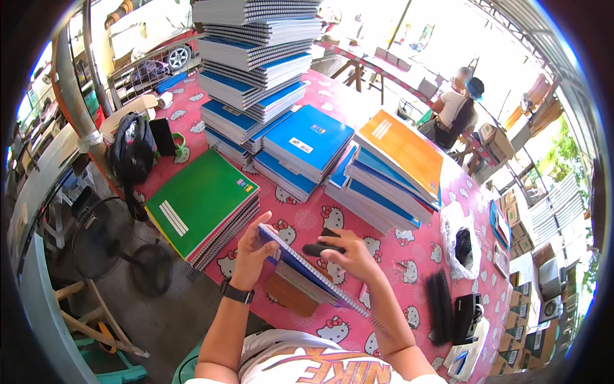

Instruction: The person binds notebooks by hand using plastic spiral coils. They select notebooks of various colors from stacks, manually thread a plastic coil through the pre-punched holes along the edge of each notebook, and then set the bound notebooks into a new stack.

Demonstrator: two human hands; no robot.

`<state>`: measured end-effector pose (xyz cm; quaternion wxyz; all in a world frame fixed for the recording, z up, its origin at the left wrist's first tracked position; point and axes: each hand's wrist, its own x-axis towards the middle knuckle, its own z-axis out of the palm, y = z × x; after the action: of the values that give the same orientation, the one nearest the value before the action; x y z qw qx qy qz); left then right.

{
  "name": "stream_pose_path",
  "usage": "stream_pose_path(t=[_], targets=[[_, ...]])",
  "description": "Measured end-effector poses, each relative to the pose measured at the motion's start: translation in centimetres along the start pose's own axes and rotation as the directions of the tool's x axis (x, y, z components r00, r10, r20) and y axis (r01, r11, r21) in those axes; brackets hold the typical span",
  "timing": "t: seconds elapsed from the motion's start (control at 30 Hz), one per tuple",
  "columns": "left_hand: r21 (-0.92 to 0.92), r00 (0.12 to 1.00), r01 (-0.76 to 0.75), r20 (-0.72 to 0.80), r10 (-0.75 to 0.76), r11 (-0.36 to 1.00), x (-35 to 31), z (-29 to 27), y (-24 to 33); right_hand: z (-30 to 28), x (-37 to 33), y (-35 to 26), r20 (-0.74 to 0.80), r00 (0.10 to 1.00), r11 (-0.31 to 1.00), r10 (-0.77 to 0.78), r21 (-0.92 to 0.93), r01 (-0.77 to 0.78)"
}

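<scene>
OK, using the green stack (201, 198) as the landmark, starting from your end. The spiral notebook (307, 272) is just right of that stack and closer to you, tipped up with its coil edge on top, probably so you can get at the binding. Your left hand (254, 253) has the end nearest the stack pinched, thumb on one side and fingers partly spread on the other, which looks like what keeps it propped. Your right hand (350, 256) is farther right of the stack, half curled round a small black thing (314, 249). Looks held, but I can't tell what it is.

There's a brown flat thing (291, 296) under the notebook, also right of the stack; can't tell if it's a support. Way off to the stack's right you've got a bunch of black coils (439, 307), I'd guess parked there for easy reach on your right.

Just past the stack, to its right, is the blue pile (307, 144), then the orange-topped pile (406, 150), fanned unevenly. The tall stack (256, 51) rises behind the green one, layers offset, maybe because coil edges won't sit flat together.
</scene>
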<state>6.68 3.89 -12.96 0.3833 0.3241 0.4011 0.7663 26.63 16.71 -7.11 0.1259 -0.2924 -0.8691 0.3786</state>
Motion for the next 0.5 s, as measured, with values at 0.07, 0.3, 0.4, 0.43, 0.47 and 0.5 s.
stream_pose_path(t=[0.07,0.3,0.4,0.43,0.47,0.5], targets=[[-0.034,1.0,0.013,0.009,-0.012,0.999,-0.2,-0.3,-0.4,-0.7,-0.2,0.1,0.021,0.961,0.756,-0.276,0.623,0.204],[-0.001,0.999,0.019,0.049,-0.019,1.0,0.1,0.1,-0.3,-1.1,1.2,-0.6,0.09,0.947,0.832,-0.307,0.509,0.221],[-0.056,0.999,0.04,-0.027,-0.042,0.998,-0.2,0.0,-0.6,-0.5,1.3,-1.6,0.16,0.912,0.822,-0.377,0.511,0.25],[-0.088,0.998,0.044,-0.042,-0.048,0.995,-0.1,-0.1,-0.7,-0.6,1.6,-1.2,0.134,0.928,0.827,-0.347,0.512,0.235],[-0.12,0.997,0.047,-0.056,-0.054,0.992,0.0,-0.1,-0.8,-0.8,1.8,-0.8,0.109,0.942,0.83,-0.317,0.513,0.22],[-0.119,0.997,0.039,-0.055,-0.046,0.992,0.1,-0.2,-0.9,-0.9,2.1,-0.7,0.083,0.955,0.833,-0.286,0.514,0.205]])
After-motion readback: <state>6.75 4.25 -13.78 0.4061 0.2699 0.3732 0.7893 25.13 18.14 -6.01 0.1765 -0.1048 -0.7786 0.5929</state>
